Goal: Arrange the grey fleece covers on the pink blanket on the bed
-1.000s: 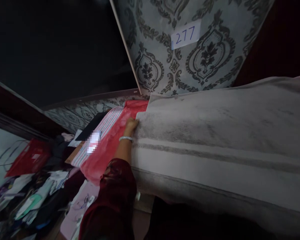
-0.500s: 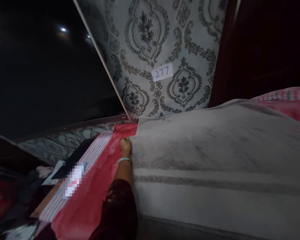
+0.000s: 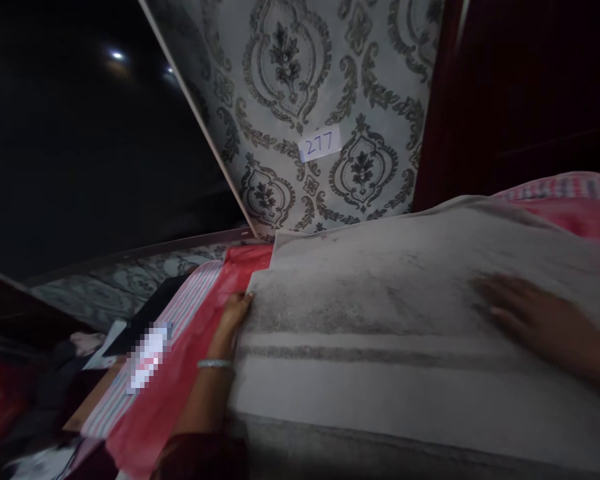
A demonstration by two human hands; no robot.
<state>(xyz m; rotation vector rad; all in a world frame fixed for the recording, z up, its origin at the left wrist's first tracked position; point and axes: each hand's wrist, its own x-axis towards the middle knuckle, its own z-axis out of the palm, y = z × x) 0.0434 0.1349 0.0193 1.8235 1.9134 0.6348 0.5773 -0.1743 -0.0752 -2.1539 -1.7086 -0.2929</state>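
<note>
A large grey cloth with pale stripes (image 3: 380, 347) lies spread over a red sheet (image 3: 180, 373) with a striped border. My left hand (image 3: 234, 312), a bangle on its wrist, rests at the cloth's left edge with its fingers tucked under or against that edge. My right hand (image 3: 525, 317) lies flat on top of the grey cloth at the right, fingers stretched out and a little blurred.
A wall with grey damask wallpaper and a paper label reading 277 (image 3: 320, 143) rises behind. Dark wooden furniture (image 3: 520, 100) stands at the upper right. A dark flat item (image 3: 150, 313) and a heap of clothes (image 3: 40, 413) lie at the lower left.
My right hand has come into view and lies on the cloth. My left hand has slid back down the cloth's left edge towards me. The view barely shifted.
</note>
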